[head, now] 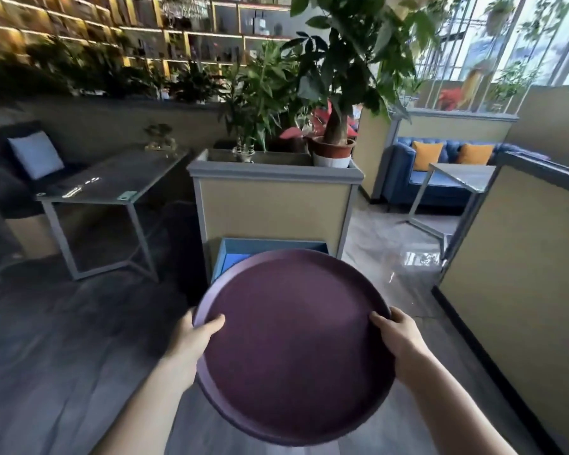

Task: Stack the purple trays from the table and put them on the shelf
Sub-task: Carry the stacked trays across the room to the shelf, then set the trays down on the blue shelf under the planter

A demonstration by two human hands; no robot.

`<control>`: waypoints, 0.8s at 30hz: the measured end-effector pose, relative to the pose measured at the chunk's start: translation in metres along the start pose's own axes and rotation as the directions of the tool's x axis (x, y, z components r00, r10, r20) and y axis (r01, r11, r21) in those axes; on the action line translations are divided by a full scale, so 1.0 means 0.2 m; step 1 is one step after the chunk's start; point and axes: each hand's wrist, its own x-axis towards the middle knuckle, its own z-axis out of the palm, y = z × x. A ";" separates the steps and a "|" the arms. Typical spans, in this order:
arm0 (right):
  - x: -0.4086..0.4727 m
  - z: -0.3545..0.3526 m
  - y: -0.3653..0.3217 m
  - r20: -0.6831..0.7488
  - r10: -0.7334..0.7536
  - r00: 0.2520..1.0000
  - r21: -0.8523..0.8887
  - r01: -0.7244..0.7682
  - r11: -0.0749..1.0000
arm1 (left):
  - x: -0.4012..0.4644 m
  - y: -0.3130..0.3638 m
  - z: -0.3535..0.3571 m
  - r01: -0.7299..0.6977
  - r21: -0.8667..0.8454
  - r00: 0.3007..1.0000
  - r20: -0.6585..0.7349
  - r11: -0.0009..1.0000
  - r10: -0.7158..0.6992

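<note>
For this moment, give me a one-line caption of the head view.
Both hands, left and right, carry purple trays past a planter box.

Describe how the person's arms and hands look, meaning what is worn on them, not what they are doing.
Both arms are bare: no sleeve shows on either forearm as far as the frame's lower edge. The left hand and right hand wear no gloves. No watch, bracelet or ring is visible on the wrists or the parts of the fingers that show, though the picture is somewhat soft and the fingertips are hidden from view.
</note>
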 end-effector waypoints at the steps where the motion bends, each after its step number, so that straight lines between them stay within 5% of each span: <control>1: 0.08 0.04 -0.02 0.009 0.002 1.000 -0.001 -0.002 1.000 | 0.07 0.02 0.02 -0.001 -0.010 1.000 -0.002 1.000 0.001; 13: 1.11 0.64 -0.09 -0.061 0.040 0.997 -0.182 -0.051 0.982 | 1.25 0.03 0.21 0.065 0.009 0.998 -0.013 0.998 -0.064; 24: 1.87 1.10 0.07 -0.210 0.156 0.965 -0.282 -0.213 0.936 | 2.12 -0.08 0.34 0.137 0.216 0.988 -0.093 0.967 -0.120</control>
